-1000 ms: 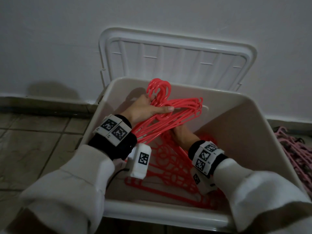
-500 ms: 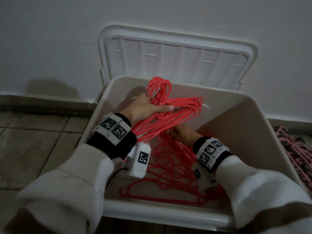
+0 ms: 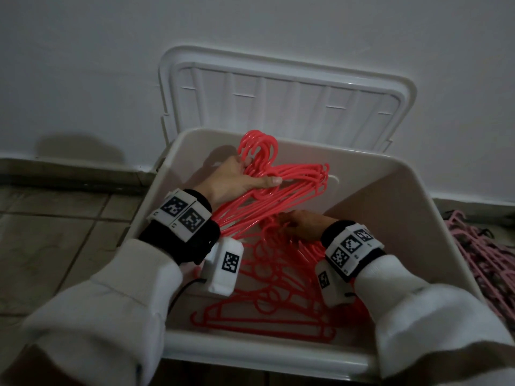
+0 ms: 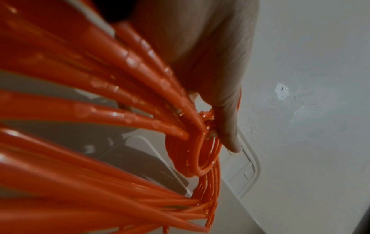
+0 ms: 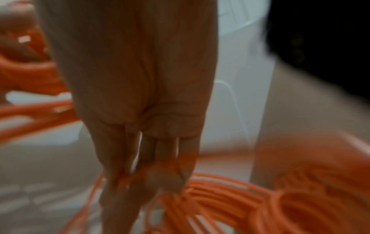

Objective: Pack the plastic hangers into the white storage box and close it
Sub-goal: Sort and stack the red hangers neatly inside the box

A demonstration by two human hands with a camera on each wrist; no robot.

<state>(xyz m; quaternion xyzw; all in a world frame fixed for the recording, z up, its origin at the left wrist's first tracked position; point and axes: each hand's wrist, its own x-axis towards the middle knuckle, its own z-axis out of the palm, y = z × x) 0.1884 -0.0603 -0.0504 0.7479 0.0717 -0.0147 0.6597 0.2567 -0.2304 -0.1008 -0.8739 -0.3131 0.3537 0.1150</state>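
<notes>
I see a bunch of red hangers [image 3: 281, 190] tilted up inside the white storage box [image 3: 412, 218]. My left hand [image 3: 237, 182] grips the bunch near the hooks, thumb laid across the top. More red hangers [image 3: 267, 305] lie flat on the bottom of the box. My right hand [image 3: 303, 222] is lower down among them, and its fingers [image 5: 160, 177] curl round some red bars; that picture is blurry. The lid [image 3: 278, 98] stands open against the wall [image 3: 111, 65]. A pile of pink hangers [image 3: 485, 254] sits on the floor to the right of the box.
</notes>
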